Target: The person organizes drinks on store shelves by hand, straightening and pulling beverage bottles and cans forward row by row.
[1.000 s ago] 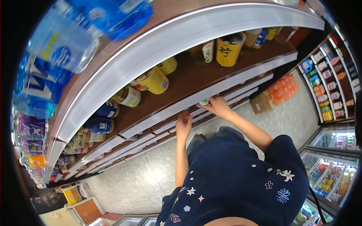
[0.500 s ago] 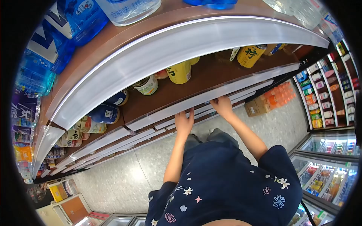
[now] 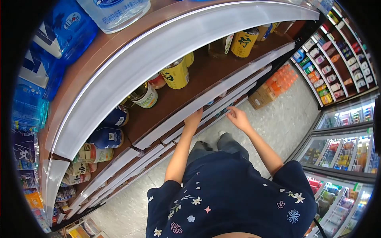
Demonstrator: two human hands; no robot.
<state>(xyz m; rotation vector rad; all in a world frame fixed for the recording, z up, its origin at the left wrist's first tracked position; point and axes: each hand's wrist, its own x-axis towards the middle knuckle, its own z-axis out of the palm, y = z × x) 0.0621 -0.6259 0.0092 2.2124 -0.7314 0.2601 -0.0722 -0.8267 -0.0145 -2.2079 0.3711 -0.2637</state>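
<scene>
My left hand (image 3: 193,120) reaches in at the white front strip (image 3: 170,122) of a brown shelf (image 3: 190,95). Its fingertips are hidden behind that strip, so their grip does not show. To the right, my right hand (image 3: 238,119) is in front of the lower shelves, thumb and forefinger bent and slightly apart, with nothing visible between them. Small can-like items (image 3: 217,113) show on a lower shelf between the hands. On the shelf above stand a yellow can (image 3: 176,75), another yellow can (image 3: 245,43) and a jar with a white-green label (image 3: 147,98).
Large blue bottles (image 3: 63,31) and a clear bottle (image 3: 117,16) stand on the top shelf at left. Cardboard boxes (image 3: 260,98) and orange bottles (image 3: 282,80) sit on the floor at right. Glass-front coolers (image 3: 337,152) line the right side.
The view has turned and shifted. My left hand has gone further behind the shelf strip. My right hand has drawn off the shelf edge, its fingers now bent.
</scene>
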